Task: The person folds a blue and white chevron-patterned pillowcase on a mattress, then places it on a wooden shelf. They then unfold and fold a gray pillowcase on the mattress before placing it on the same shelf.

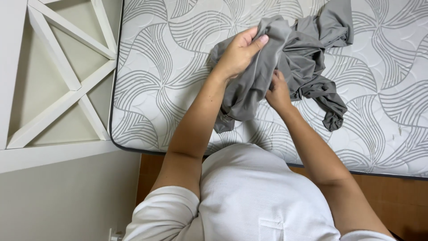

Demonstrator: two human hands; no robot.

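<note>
1. I count one grey garment (294, 58), one mattress (156, 67) with a grey swirl pattern on white, and my two hands.
2. My left hand (240, 51) is closed on a bunched fold of the garment, thumb pressed over the cloth, lifting it just above the mattress.
3. My right hand (278, 91) is lower and just beside it, fingers curled into the cloth from underneath; it grips the same garment.
4. The garment is crumpled, not flat. One part hangs down from my left hand; the rest trails to the right and lies on the mattress, with one twisted end reaching toward the near edge.
5. The near edge of the mattress runs just in front of my body, with a wooden strip (392, 196) showing below it.
6. The left edge of the mattress is piped dark and meets a white panel with crossed slats (67, 80).
7. Bare mattress spreads to the left of my left hand and to the right of the garment.
</note>
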